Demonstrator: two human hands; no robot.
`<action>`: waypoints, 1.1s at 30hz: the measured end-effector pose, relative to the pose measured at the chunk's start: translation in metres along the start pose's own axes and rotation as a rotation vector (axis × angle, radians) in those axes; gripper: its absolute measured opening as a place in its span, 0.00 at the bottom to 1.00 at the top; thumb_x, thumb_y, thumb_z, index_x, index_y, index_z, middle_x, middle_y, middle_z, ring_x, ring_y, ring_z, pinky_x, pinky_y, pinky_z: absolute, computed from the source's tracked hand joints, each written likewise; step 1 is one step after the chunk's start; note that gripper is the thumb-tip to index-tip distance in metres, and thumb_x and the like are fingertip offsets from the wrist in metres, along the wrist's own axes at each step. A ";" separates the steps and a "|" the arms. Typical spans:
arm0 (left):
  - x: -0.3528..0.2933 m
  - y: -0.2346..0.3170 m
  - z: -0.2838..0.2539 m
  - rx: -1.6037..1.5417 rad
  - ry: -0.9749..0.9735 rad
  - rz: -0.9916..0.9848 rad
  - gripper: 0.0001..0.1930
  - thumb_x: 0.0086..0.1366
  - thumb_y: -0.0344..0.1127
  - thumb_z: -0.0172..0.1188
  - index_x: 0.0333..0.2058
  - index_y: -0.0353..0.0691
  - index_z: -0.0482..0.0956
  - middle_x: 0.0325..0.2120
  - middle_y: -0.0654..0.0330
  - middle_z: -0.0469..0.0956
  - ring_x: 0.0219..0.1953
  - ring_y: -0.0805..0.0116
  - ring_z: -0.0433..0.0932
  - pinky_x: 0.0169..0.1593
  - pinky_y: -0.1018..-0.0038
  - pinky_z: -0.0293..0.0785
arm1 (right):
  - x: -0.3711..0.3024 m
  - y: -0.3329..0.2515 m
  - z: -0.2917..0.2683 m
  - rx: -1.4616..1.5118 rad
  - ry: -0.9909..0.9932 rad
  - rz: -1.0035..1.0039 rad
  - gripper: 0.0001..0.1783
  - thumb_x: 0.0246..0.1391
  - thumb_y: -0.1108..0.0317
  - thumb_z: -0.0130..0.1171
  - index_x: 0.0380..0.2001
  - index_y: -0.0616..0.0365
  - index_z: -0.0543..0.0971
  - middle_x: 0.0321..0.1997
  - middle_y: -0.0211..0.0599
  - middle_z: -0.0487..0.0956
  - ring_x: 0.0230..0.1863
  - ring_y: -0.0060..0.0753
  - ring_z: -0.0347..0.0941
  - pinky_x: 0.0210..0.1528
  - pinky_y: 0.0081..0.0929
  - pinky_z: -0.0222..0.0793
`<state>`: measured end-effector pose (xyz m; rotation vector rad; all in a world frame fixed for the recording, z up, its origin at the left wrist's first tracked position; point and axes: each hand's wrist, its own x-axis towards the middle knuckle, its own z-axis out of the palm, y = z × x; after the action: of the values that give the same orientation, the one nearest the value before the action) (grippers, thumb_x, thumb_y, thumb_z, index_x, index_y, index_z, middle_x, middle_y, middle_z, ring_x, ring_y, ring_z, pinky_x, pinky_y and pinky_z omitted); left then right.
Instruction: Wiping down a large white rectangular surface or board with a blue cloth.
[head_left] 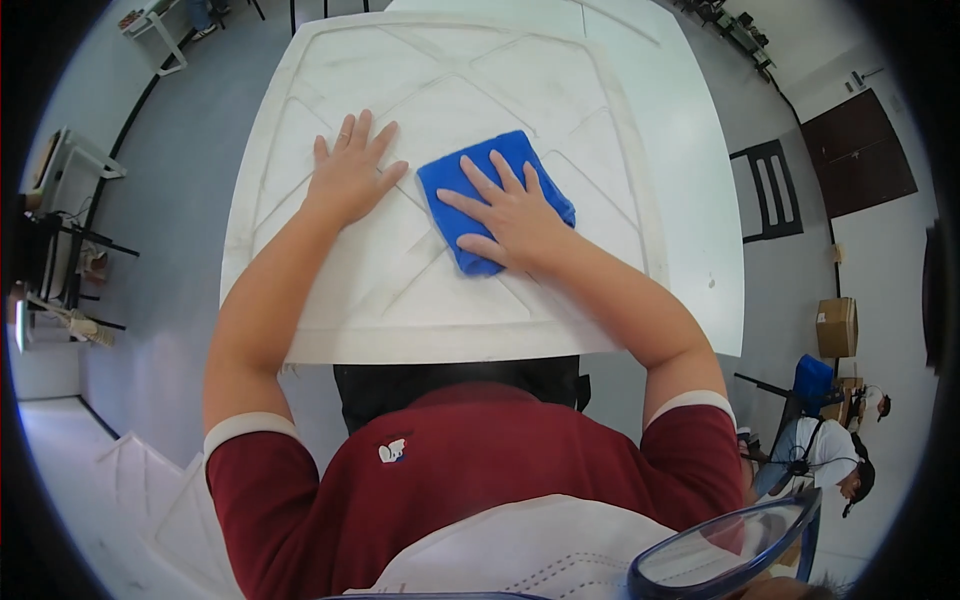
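Note:
A large white panel [330,300] with raised ridges in a crisscross pattern and grey smudges lies flat in front of me. My left hand [350,172] rests palm down on its left half, fingers spread, with a ring on one finger. Right of the middle, a folded blue cloth [512,148] lies on the panel. Spread flat over that cloth is my right hand [510,215], pressing on it without its fingers wrapping round it. The palm hides the cloth's lower right part.
Beneath the panel is a white table [700,260], showing along the right and far side. A black chair [770,190] stands at the right, with a cardboard box [837,327] below it. Another person [825,455] is at the lower right. More white panels [150,480] lean at the lower left.

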<state>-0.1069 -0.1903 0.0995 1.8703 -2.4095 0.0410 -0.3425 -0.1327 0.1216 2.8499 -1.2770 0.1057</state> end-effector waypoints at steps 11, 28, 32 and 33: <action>0.000 -0.006 0.003 -0.010 0.005 0.015 0.30 0.62 0.56 0.41 0.60 0.54 0.53 0.63 0.54 0.44 0.65 0.58 0.41 0.62 0.52 0.38 | -0.007 0.103 0.014 -0.094 0.055 0.528 0.29 0.57 0.48 0.39 0.60 0.45 0.57 0.66 0.41 0.51 0.66 0.48 0.44 0.63 0.52 0.40; 0.002 -0.002 0.007 0.018 0.007 0.002 0.29 0.62 0.55 0.41 0.61 0.57 0.52 0.63 0.56 0.44 0.65 0.59 0.41 0.62 0.49 0.39 | -0.039 0.152 0.014 -0.120 -0.016 0.459 0.24 0.59 0.55 0.38 0.59 0.42 0.59 0.65 0.35 0.54 0.65 0.41 0.47 0.63 0.45 0.44; 0.001 -0.005 0.006 0.008 0.007 0.002 0.29 0.62 0.55 0.41 0.60 0.57 0.52 0.63 0.56 0.44 0.65 0.59 0.40 0.62 0.50 0.38 | -0.062 0.120 -0.001 -0.055 -0.044 0.381 0.25 0.58 0.57 0.42 0.59 0.43 0.59 0.65 0.36 0.53 0.66 0.43 0.47 0.63 0.45 0.43; 0.001 -0.005 0.006 0.014 0.006 -0.006 0.28 0.62 0.54 0.41 0.60 0.57 0.53 0.63 0.56 0.44 0.65 0.59 0.40 0.62 0.50 0.38 | -0.071 0.113 -0.002 -0.059 -0.044 0.393 0.25 0.58 0.57 0.42 0.59 0.43 0.59 0.65 0.36 0.53 0.66 0.43 0.47 0.63 0.45 0.43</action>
<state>-0.1031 -0.1931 0.0934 1.8802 -2.4057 0.0627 -0.4741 -0.1557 0.1173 2.5272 -1.7994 0.0083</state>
